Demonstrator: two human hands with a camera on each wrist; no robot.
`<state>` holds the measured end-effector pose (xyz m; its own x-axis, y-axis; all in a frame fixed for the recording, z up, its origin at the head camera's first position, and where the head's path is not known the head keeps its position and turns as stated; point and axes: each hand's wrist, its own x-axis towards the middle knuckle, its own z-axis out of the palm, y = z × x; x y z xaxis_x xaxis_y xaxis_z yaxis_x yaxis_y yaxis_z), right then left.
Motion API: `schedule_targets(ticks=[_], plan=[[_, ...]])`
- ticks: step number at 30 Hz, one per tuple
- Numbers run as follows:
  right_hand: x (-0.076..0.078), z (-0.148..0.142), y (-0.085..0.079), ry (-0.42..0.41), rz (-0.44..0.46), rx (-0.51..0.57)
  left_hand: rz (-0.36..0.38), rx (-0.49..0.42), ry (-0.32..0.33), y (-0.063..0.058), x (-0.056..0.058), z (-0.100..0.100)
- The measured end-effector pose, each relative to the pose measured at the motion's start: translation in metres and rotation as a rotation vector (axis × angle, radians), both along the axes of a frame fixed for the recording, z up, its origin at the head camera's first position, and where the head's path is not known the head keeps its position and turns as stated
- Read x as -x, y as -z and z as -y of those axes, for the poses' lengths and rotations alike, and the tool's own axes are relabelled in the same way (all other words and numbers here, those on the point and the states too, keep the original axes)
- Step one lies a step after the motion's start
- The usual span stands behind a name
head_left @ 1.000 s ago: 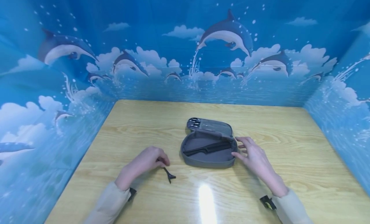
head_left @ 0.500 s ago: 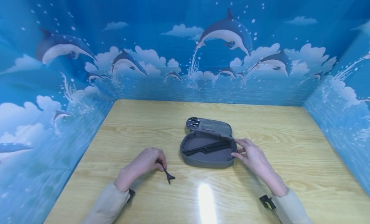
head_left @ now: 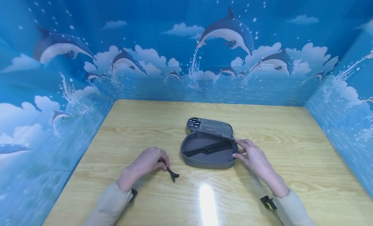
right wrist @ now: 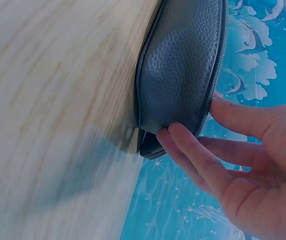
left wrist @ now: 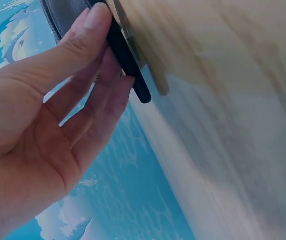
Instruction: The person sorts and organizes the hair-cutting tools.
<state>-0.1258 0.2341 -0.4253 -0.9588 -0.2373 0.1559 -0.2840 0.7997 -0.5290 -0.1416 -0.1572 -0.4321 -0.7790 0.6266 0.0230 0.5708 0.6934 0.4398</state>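
My left hand (head_left: 150,163) pinches a slim black hair clip (head_left: 173,175) whose forked end points away to the right over the table. In the left wrist view the clip (left wrist: 125,57) shows as a dark bar with a rounded tip between thumb and fingers. A grey zip case (head_left: 208,164) lies unfolded in mid-table. My right hand (head_left: 254,158) holds its right end, thumb at the zipped rim and fingertips on the pebbled side wall (right wrist: 178,65). Inside the case rests a black comb (head_left: 208,149). Scissors (head_left: 194,123) sit in the lid's pocket (head_left: 217,125) behind.
The wood-grain table (head_left: 145,122) is bounded by a blue dolphin-print curtain (head_left: 186,83) at the back and both sides. A bright light reflection (head_left: 208,203) lies on the table's front part.
The left hand has shifted slightly, and the hair clip's forked end has swung a little to the right and away. The right hand has closed in on the case's right end.
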Motion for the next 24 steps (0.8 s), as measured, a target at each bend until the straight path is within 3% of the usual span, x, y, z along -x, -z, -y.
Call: schedule_targets(ticks=[16,24], plan=[[0.000,0.002,-0.001,-0.007,0.001,-0.022,-0.042,-0.021,0.017,-0.010,0.004,-0.014],[-0.001,0.002,-0.003,0.002,-0.056,-0.063,-0.097,-0.087,0.047,-0.021,0.006,-0.030]])
